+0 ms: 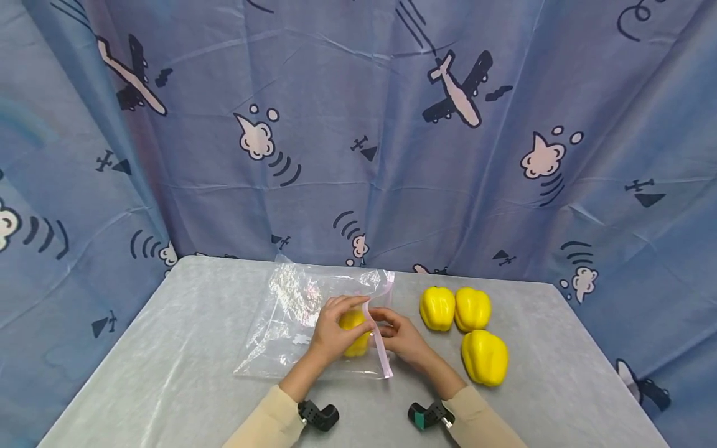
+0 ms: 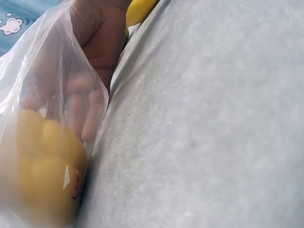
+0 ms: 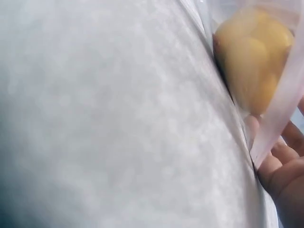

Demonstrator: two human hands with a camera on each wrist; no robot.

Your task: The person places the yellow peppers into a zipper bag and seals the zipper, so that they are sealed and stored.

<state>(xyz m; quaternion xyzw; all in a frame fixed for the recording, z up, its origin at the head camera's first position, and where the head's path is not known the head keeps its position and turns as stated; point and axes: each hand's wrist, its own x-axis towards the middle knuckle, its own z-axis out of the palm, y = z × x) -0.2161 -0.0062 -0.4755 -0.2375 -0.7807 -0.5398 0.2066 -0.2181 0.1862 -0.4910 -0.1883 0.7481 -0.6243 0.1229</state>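
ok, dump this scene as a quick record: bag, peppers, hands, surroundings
bag: clear, lying on table, pink-edged mouth toward the right
bagged pepper: one, yellow
loose peppers: three, yellow, right of bag
left hand: at the bag's mouth, grip unclear
right hand: fingers reaching into the mouth, near bagged pepper, contact unclear
backdrop: blue curtain, plane and cloud print

Cream sleeves [image 1: 269, 418] and black wrist cameras [image 1: 322, 417], one teal-patched
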